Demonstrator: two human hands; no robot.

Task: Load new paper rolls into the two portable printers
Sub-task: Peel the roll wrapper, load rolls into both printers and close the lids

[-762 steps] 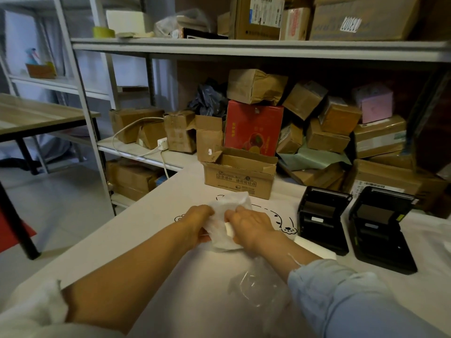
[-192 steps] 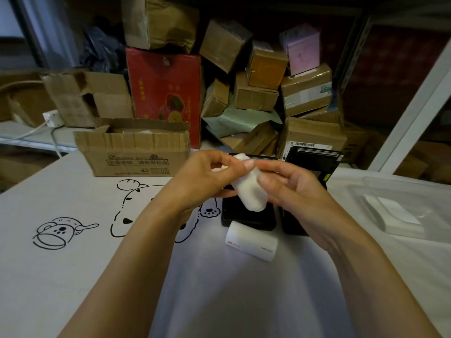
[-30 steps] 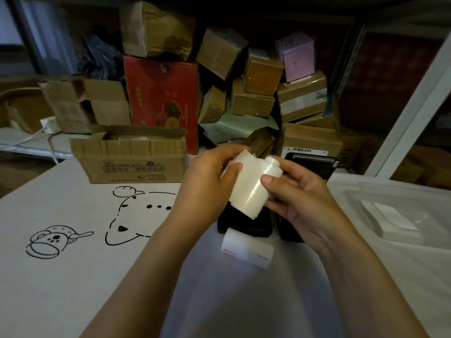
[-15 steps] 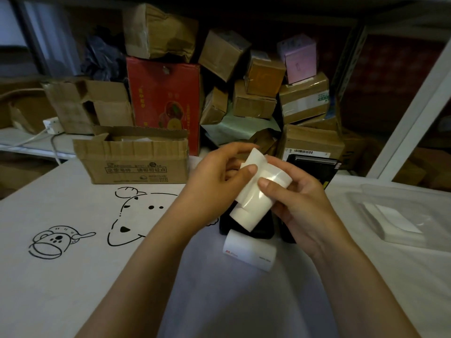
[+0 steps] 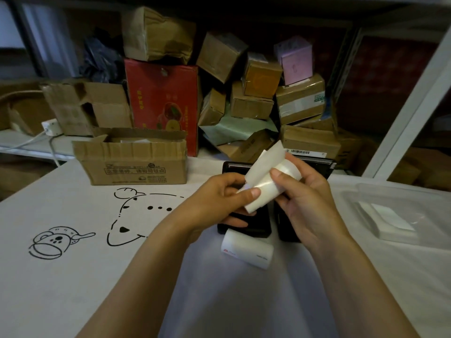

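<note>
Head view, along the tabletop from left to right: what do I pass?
Cartoon drawing → open cardboard box → left hand → paper roll being peeled → right hand → clear plastic packet.

table: white cloth with black cartoon drawings | on it: open cardboard box; two black printers side by side; wrapped paper roll; clear tray, perhaps holding white sheets

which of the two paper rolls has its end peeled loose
The paper roll held in both hands, above the printers: its loose flap sticks up. The other roll lies on the table in front of the left printer, wound tight.
</note>
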